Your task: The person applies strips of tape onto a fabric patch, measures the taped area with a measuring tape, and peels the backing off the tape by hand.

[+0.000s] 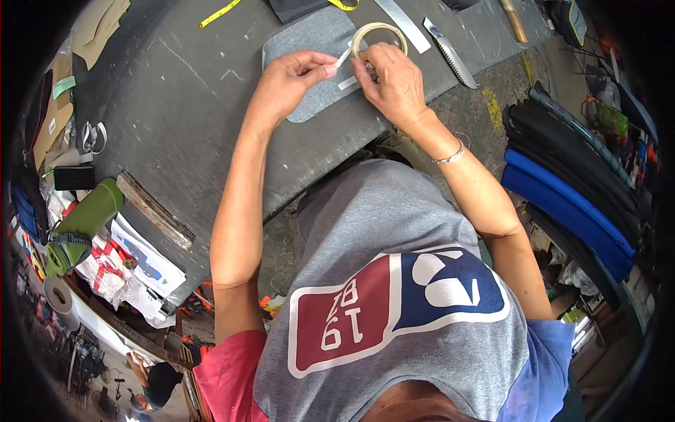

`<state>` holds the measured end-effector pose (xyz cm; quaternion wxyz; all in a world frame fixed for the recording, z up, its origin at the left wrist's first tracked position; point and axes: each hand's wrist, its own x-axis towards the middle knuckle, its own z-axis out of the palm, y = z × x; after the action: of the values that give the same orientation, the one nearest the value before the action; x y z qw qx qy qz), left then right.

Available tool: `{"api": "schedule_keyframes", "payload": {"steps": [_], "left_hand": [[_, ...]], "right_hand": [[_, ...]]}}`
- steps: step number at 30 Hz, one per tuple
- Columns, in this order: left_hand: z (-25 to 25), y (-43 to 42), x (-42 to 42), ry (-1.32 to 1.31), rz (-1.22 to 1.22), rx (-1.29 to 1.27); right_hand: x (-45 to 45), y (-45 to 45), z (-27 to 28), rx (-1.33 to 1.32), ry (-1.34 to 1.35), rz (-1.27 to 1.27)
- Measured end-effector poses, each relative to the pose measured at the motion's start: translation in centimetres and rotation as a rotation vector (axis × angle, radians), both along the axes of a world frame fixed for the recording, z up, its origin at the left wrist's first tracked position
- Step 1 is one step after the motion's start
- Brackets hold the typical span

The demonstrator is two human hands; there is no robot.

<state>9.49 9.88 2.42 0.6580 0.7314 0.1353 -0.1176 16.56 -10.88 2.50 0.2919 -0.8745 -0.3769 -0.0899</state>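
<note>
My right hand (395,83) is closed on a roll of pale masking tape (378,27), tilted up over the table. Between thumb and fingertips, my left hand (290,83) pinches the end of a short white tape strip (343,58) beside the roll. Whether that strip is still joined to the roll I cannot tell. Under both hands lies a grey fabric piece (313,100) with rounded corners, flat on the dark table. A small white strip (347,83) rests on the fabric near my right fingers.
Right of the roll lie a knife with a serrated edge (450,53) and a metal ruler (403,25). A yellow measuring tape (219,14) is at the far edge. At left are a green bottle (88,221) and a wooden piece (156,211). Fabric rolls (569,204) stand right; another person (158,383) is lower left.
</note>
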Motion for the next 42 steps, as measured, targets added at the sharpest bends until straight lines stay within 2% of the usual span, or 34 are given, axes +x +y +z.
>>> {"api": "schedule_keyframes", "payload": {"steps": [3,6,10,15,16,19,20,23,26,29,30,34,37,38,41,42], "left_hand": [[0.6,0.2,0.3,0.017,0.051,-0.250],[0.3,0.8,0.6,0.115,0.058,-0.381],[-0.3,1.0,0.7,0.137,0.066,-0.422],[0.2,1.5,0.4,0.144,0.087,-0.441],[0.5,1.4,0.4,0.138,0.099,-0.423],[1.1,1.3,0.3,0.083,0.105,-0.348],[0.9,1.0,0.3,0.050,0.082,-0.310],[-0.6,0.6,0.3,-0.001,0.046,-0.149],[-1.5,0.3,0.5,-0.018,0.061,0.029],[-0.2,-0.1,0.0,-0.005,0.053,0.166],[0.3,-0.3,-0.1,0.000,0.041,0.203],[-1.1,0.3,-0.7,0.021,0.040,0.091],[-1.5,0.7,-0.9,0.034,0.029,-0.023],[-1.4,0.8,-0.8,0.044,0.013,-0.045],[-1.4,1.0,-0.6,0.009,-0.022,-0.034],[-1.2,0.9,-0.6,-0.010,-0.030,-0.020]], "right_hand": [[0.6,0.4,-0.2,0.037,-0.057,-0.015],[0.6,0.7,0.2,0.051,-0.083,-0.040],[0.5,0.8,-0.1,0.031,-0.092,-0.077],[1.7,0.3,1.7,-0.051,-0.017,0.031],[2.3,0.4,2.0,-0.106,-0.009,0.075],[2.7,0.6,5.3,-0.190,0.286,0.114],[3.1,0.5,4.6,-0.228,0.122,0.183],[1.8,0.9,5.0,-0.327,0.036,0.238],[2.3,0.3,4.6,-0.290,0.173,0.270],[1.9,0.6,6.3,-0.429,0.243,0.169],[2.1,0.0,4.9,-0.356,0.218,0.191],[1.2,-1.1,3.1,-0.363,0.357,0.217],[1.8,-1.4,2.0,-0.259,0.114,0.220],[2.3,-1.4,1.9,-0.332,0.075,0.277],[2.5,0.0,2.5,-0.279,-0.119,0.403],[2.8,0.0,2.4,-0.326,-0.101,0.432]]}}
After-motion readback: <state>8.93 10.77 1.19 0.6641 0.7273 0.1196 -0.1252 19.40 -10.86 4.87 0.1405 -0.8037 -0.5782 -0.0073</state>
